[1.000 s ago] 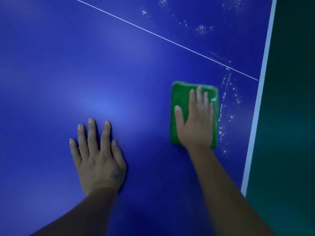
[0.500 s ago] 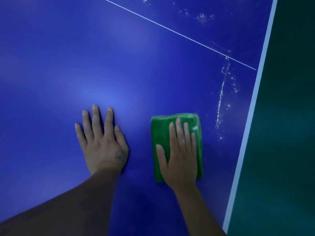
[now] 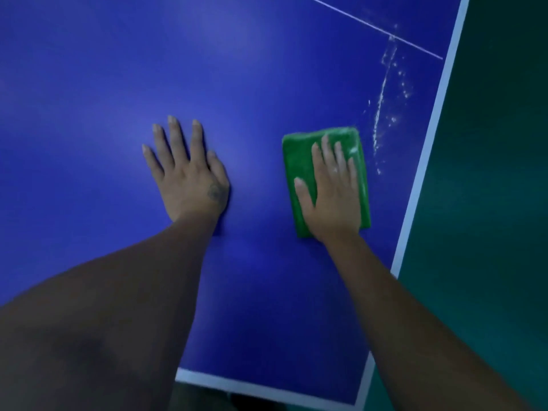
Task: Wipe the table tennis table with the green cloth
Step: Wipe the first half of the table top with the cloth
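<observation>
The blue table tennis table (image 3: pixel 89 84) fills most of the view. A folded green cloth (image 3: pixel 299 161) lies flat on it near the right side line. My right hand (image 3: pixel 332 194) presses on the cloth with straight fingers and covers its lower right part. My left hand (image 3: pixel 189 173) rests flat on the bare blue surface, fingers spread, about a hand's width left of the cloth. A streak of white droplets (image 3: pixel 382 96) runs along the table just beyond and right of the cloth.
The white side line (image 3: pixel 430 137) marks the table's right edge, with dark green floor (image 3: pixel 489 203) beyond it. The white end line (image 3: pixel 261 387) and the near right corner show at the bottom. A thin white centre line (image 3: pixel 370 25) crosses the top right.
My right hand has drawn the cloth toward me along the right edge. The view has shifted back, so the table's near corner now shows. My left hand stays flat on the table.
</observation>
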### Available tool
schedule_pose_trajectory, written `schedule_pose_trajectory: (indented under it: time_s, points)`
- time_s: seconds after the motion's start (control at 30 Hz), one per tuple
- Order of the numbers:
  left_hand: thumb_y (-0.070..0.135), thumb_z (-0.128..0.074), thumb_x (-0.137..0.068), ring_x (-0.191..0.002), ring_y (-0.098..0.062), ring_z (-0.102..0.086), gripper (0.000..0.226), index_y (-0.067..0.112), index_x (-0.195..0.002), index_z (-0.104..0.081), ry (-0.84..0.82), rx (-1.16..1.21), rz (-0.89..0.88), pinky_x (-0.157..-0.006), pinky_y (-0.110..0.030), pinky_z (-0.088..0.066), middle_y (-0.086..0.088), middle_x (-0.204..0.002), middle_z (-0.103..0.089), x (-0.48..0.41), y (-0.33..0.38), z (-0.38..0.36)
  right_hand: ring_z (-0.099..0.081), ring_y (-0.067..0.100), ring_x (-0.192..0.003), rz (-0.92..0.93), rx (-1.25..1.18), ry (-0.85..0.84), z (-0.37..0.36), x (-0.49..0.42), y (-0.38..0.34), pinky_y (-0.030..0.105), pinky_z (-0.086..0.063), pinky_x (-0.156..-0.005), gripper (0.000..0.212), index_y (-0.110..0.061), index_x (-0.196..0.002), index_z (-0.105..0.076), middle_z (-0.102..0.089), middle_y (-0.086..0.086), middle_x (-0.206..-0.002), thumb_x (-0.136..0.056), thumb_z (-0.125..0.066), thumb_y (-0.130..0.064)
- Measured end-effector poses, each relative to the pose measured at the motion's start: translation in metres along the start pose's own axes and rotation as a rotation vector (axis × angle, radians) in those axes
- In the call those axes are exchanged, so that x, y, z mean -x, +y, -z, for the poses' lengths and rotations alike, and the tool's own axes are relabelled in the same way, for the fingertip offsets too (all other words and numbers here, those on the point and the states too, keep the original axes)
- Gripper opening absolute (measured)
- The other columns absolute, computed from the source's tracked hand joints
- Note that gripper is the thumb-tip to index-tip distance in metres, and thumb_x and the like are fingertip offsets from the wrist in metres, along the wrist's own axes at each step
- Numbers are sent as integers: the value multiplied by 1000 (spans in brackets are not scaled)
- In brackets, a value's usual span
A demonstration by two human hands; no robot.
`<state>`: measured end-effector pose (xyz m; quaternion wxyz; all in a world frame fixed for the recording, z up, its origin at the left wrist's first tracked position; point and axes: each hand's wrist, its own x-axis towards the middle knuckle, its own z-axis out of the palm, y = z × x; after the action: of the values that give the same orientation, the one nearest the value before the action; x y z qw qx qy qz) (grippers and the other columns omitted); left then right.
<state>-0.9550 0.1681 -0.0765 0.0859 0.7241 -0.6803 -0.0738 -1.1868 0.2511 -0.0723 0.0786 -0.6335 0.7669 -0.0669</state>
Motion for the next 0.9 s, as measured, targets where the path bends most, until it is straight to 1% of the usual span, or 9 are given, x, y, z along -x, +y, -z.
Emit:
schedule_pose_trajectory:
  time_s: [0.1,0.2,0.33,0.43,0.57,0.63,0.73,0.83,0.9]
  points:
    - [45,-24,-112,-168,-37,-3,65,24,-173,-23,-66,-17,-29,-134,-60,0,-10,-182,-8,1,0,2,-8,25,-170,48,-39,-8,-4,95,-8,54,-11,-137,74,-12,-173,-23,-14,5,-183,-114,-41,-53]
    - [44,-21,-113,-168,-37,-2,65,21,-174,-19,-90,-14,-54,-134,-58,-2,-11,-182,-7,15,-5,3,-12,27,-169,78,-67,-60,-5,167,-4,58,-16,-135,75,-13,-173,-24,-15,2,-182,-113,-43,-54]
    - [40,-30,-116,-167,-36,-11,63,14,-172,-25,-36,-14,-116,-135,-56,-10,-13,-180,-16,99,-11,10,-9,23,-169,229,-67,-135,4,140,31,57,-15,-135,75,-18,-172,-27,-16,-2,-182,-111,-44,-57]
    - [45,-31,-113,-169,-32,-5,67,16,-173,-23,-61,-18,-83,-135,-56,-9,-10,-181,-13,159,-12,8,-4,19,-170,236,-19,-142,14,75,67,53,-9,-137,74,-20,-173,-25,-14,-3,-182,-111,-42,-59]
    - [48,-34,-109,-169,-30,-4,70,19,-173,-23,-57,-45,-66,-136,-55,-7,-7,-182,-13,165,-13,3,-3,19,-170,227,17,-139,24,22,86,50,-3,-138,74,-20,-173,-21,-10,-4,-183,-113,-37,-59]
    - [48,-35,-109,-169,-30,-4,71,19,-173,-24,-46,-35,-63,-136,-55,-7,-6,-182,-14,164,-12,2,-1,19,-170,210,39,-126,23,35,81,50,-3,-138,74,-20,-174,-17,-7,-4,-183,-114,-34,-60]
    - [48,-37,-108,-168,-30,-6,71,19,-172,-27,-29,-10,-66,-135,-56,-9,-7,-181,-16,165,-12,1,-1,20,-170,198,15,-127,17,95,72,52,-5,-137,75,-20,-175,-16,-6,-4,-184,-113,-35,-59]
    - [46,-41,-107,-168,-32,-11,70,16,-170,-33,10,4,-62,-134,-57,-11,-9,-180,-21,165,-12,1,-9,23,-170,308,-33,-180,12,158,73,54,-9,-137,76,-20,-174,-20,-11,-4,-183,-112,-41,-59]
    - [45,-42,-107,-168,-33,-12,70,16,-170,-34,15,13,-65,-134,-57,-12,-9,-180,-22,165,-12,2,-14,25,-169,403,-40,-204,13,176,81,56,-15,-136,77,-18,-173,-25,-15,-3,-182,-111,-46,-58]
